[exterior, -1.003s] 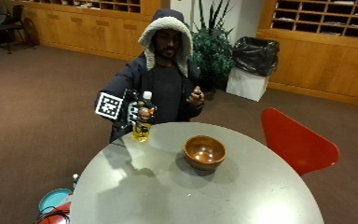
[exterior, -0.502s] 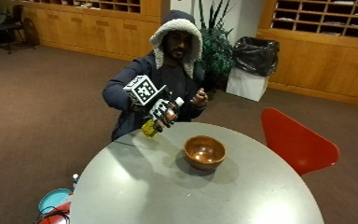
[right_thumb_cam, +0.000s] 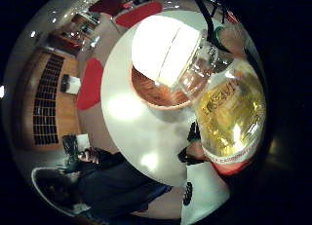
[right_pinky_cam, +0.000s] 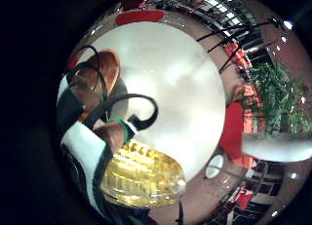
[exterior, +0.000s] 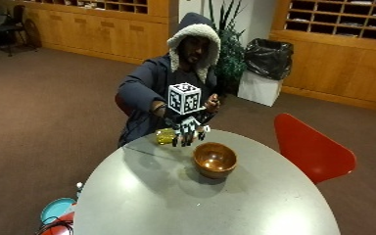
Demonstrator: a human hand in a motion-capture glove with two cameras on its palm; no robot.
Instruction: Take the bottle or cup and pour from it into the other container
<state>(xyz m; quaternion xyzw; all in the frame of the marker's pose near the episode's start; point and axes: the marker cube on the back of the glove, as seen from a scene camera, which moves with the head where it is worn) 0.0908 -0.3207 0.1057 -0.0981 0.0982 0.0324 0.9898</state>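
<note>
Outside view showed your gloved right hand (exterior: 187, 128) raised above the far edge of the round grey table (exterior: 175, 205), fingers curled round the bottle (exterior: 166, 136) of yellow liquid, which you had tipped well over on its side. The wooden bowl (exterior: 215, 159) stood on the table at about four o'clock from the hand, near it but apart. Your bare hand (exterior: 212, 105) hung up by your chest, holding nothing.

From the thumb-side palm view, the bottle (right_thumb_cam: 229, 113) filled the space next to your palm, its white cap (right_thumb_cam: 163, 52) hanging over the bowl (right_thumb_cam: 148, 91); whether any liquid was leaving it could not be told. From the little-finger side, the ribbed base of the bottle (right_pinky_cam: 141, 178) sat against the glove, with the bowl (right_pinky_cam: 100, 76) beyond your fingers.

Around you: a red chair (exterior: 312, 147) at three o'clock from the bowl, a bin with a black liner (exterior: 264, 68) and a green plant (exterior: 227, 58) behind you, and a teal round object (exterior: 58, 209) on the floor at eight o'clock. Nothing lay on the table between bottle and bowl.
</note>
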